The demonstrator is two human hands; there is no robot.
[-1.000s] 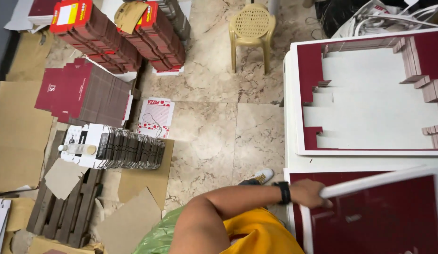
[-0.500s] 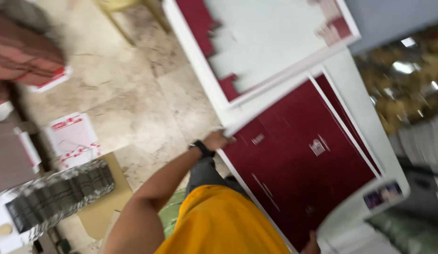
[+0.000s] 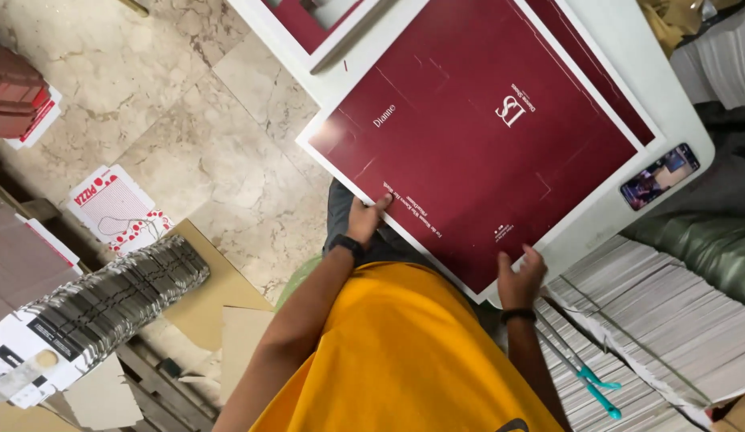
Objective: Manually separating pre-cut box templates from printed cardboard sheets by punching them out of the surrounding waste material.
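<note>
Holding the near edge of the red sheet [image 3: 476, 136], left hand [image 3: 364, 220] pinching one spot, right hand [image 3: 519, 276] pinching another further along. Sheet lying flat on the white table [image 3: 668, 120], near edge sticking out past it. Best keeping both grips tight and level, sliding it straight. Beyond the sheet: a phone [image 3: 659, 176] on the table, another sheet [image 3: 308, 20] at the far end.

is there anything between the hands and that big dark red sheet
Nothing visible. The left hand and right hand both already grip the near edge of the dark red sheet, which lies flat on the white table.
</note>
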